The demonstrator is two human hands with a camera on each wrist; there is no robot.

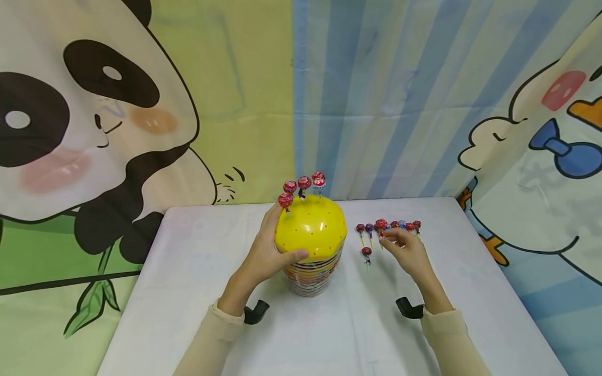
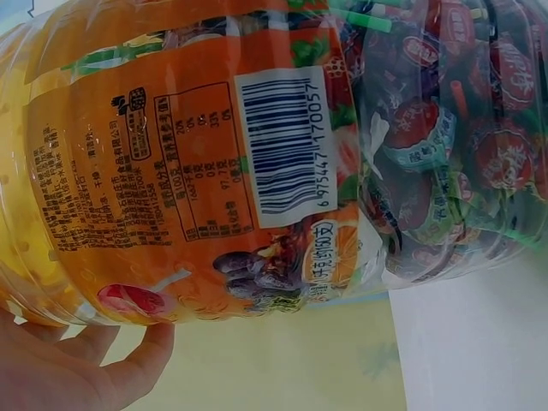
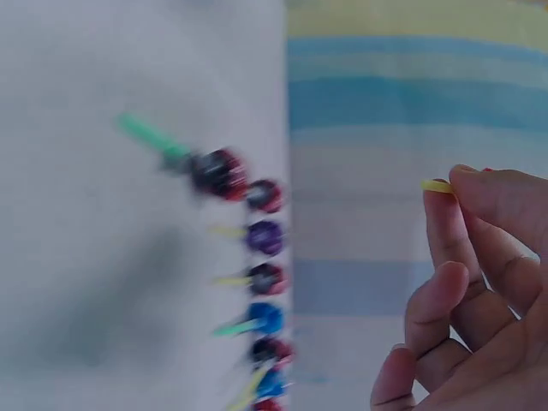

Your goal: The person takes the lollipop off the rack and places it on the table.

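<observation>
"Who's holding what?"
"Left hand (image 1: 269, 256) grips the jar (image 1: 308, 282); right of it, the right hand (image 1: 405, 251) pinches a lollipop (image 1: 381, 224)."
"Other lollipops (image 1: 304, 182)?"
"Some stand in its lid (image 1: 312, 224), more lie beside the jar."

Downward head and close left-wrist views share the jar (image 1: 312, 239).

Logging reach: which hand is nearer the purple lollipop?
Right. The right hand is just right of the purple lollipop; the left hand is farther off, to its left, holding the jar.
</observation>
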